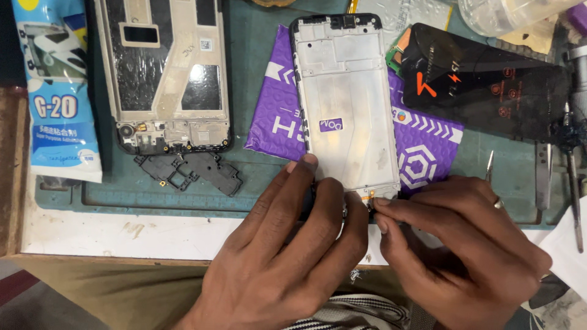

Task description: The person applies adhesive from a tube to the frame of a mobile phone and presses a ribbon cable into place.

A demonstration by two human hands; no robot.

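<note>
The phone frame (345, 104) lies face-down on a purple padded envelope (422, 153), lengthwise away from the person, on a green work mat (257, 73) covering the desk (122, 235). The frame is a long rectangle with a black rim and a pale, silvery inner plate; a small purple sticker sits near its middle, and yellowish smudges mark the lower half. A cut-out recess occupies the top end.

The left hand (287, 250) rests on the frame's near-left corner — fingers together, index tip pressed on the frame edge, not closed around anything. The right hand (452, 244) works at the near-right corner, thumb and forefinger pinched on a small part at the bottom edge; the part is too small to identify. A ring shows on one finger.

Nearby items:
- a second phone chassis (165, 73), gold-toned, left of the frame
- loose black plastic covers (189, 171) just below it
- a blue-and-white adhesive tube (55, 91) at far left
- a black battery pack (489, 91) at right
- tweezers (572, 183) along the right margin
</note>
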